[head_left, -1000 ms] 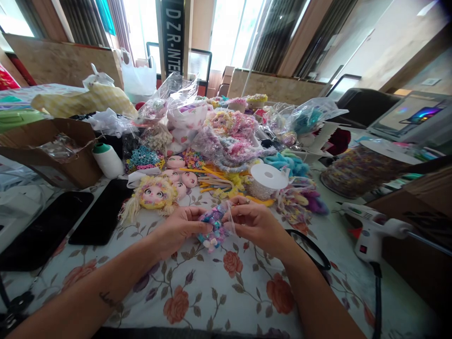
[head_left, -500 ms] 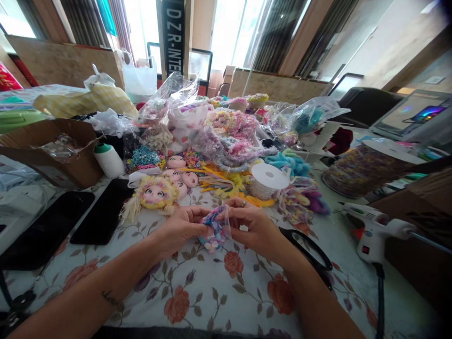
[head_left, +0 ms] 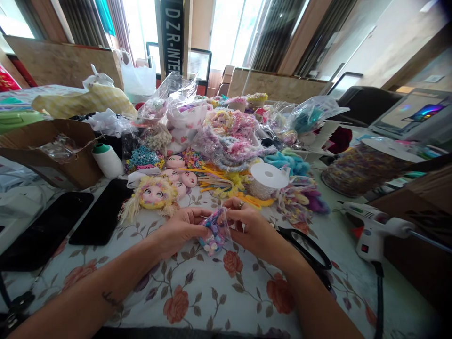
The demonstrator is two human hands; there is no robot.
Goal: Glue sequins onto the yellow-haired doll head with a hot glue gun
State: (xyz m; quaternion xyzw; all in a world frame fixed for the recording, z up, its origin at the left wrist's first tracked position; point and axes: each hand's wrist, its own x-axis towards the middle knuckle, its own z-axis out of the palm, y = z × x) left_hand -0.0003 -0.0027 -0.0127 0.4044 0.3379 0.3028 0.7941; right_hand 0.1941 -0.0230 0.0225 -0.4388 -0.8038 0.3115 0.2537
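Between my hands, above the flowered tablecloth, is a small clear plastic bag of purple, blue and pink pieces; what the pieces are I cannot make out. My left hand grips its left side, thumb in front and fingers behind. On the other side my right hand, with a ring on one finger, pinches the bag's upper right edge. Just beyond my left hand lies a doll head with yellow fluffy trim. Scissors with black handles rest beside my right forearm, partly hidden by it.
Doll faces, beads and a white spool sit ahead, before a heap of fluffy yarn pieces. Two black phones lie left, near a cardboard box. A glue gun with a cord is at right.
My right hand has shifted slightly, its fingers changing position at the bag's edge. The bag tilts a little more, while the left hand keeps nearly the same grip.
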